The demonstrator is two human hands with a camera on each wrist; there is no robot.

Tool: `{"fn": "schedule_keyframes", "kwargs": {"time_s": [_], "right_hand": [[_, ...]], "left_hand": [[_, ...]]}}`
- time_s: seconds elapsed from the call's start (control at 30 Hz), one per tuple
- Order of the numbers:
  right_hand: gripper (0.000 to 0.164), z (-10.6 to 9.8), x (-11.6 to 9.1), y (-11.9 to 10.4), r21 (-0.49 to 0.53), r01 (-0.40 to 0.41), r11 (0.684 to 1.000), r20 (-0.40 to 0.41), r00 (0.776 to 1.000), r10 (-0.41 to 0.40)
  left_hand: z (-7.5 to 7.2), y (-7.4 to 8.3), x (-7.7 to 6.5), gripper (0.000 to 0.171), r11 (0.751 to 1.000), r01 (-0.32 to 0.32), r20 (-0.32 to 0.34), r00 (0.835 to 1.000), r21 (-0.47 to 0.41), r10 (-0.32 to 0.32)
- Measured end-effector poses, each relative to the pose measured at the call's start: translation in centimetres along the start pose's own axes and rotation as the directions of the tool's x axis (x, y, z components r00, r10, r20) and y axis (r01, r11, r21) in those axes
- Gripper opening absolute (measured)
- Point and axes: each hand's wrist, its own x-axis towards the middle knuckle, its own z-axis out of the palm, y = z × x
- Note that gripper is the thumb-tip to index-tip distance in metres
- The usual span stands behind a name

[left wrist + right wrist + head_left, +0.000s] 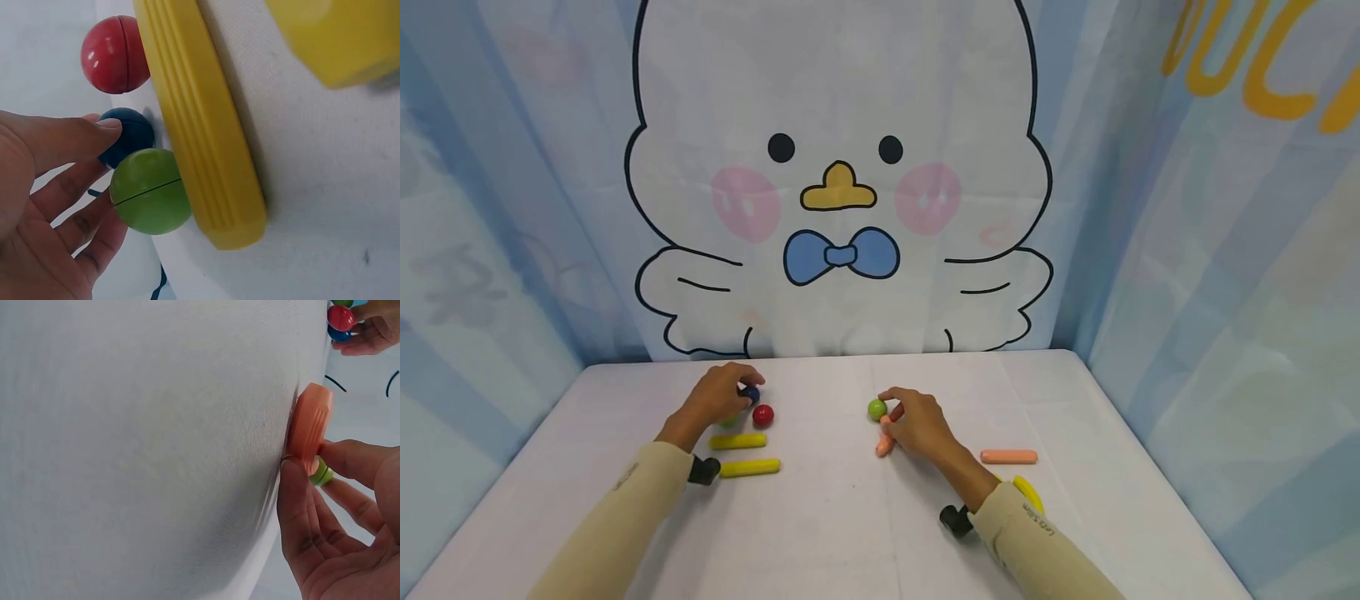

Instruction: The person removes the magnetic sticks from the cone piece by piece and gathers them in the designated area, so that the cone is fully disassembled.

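Note:
At the back left, my left hand (718, 393) pinches a dark blue ball (128, 137) between thumb and fingers. Next to it are a red ball (763, 416) and a green ball (152, 192), the green one close under the fingers. Two yellow grooved sticks (750, 467) lie just in front of these balls. My right hand (921, 427) holds a salmon-orange grooved piece (309, 422) at one end between thumb and finger, low over the white table. Beyond that piece sits a lighter green ball (877, 409), close to the right fingertips and partly hidden in the right wrist view.
A straight orange stick (1009, 457) lies to the right of my right forearm. Nearer, a curved yellow piece (1028, 493) is partly hidden by the sleeve. The white table (835, 533) ends at a curtain (842, 308) with a cartoon bird; more curtains hang at both sides.

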Motion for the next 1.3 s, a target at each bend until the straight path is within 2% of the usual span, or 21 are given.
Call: {"fn": "schedule_keyframes", "kwargs": {"time_s": [0.1, 0.27, 0.5, 0.67, 0.9, 1.1, 1.3], "right_hand": [[0.043, 0.0, 0.0, -0.1, 0.004, 0.002, 1.000, 0.006, 1.000, -0.002], [0.043, 0.0, 0.0, -0.1, -0.001, 0.010, 1.000, 0.006, 1.000, -0.010], [0.042, 0.1, 0.1, 0.1, -0.003, 0.022, 1.000, 0.004, 1.000, -0.022], [0.041, 0.2, 0.1, 0.1, 0.024, 0.035, 0.999, 0.003, 0.999, -0.035], [0.033, 0.2, -0.2, 0.1, 0.032, -0.013, 0.999, 0.021, 1.000, 0.012], [0.028, 0.2, -0.6, -0.2, 0.020, -0.013, 1.000, 0.048, 0.999, 0.012], [0.026, 0.4, -0.9, -0.7, 0.011, 0.034, 0.999, 0.046, 0.998, -0.035]], "left_hand": [[-0.2, 0.1, -0.4, 0.039, 1.000, -0.007, -0.023, 1.000, 0.004, 0.008], [-0.7, 0.8, -0.9, 0.038, 0.999, -0.041, -0.096, 0.994, 0.003, 0.041], [-0.1, 3.7, -1.6, 0.038, 0.990, -0.139, -0.165, 0.977, -0.004, 0.136], [1.3, 6.5, -1.9, 0.034, 0.973, -0.229, -0.164, 0.960, 0.014, 0.228], [4.1, 9.5, -1.7, 0.036, 0.957, -0.289, -0.079, 0.955, -0.011, 0.287], [6.4, 11.0, -1.6, 0.036, 0.942, -0.334, -0.058, 0.942, -0.047, 0.331], [7.9, 11.8, -1.2, 0.026, 0.916, -0.398, -0.080, 0.916, -0.054, 0.393]]}}
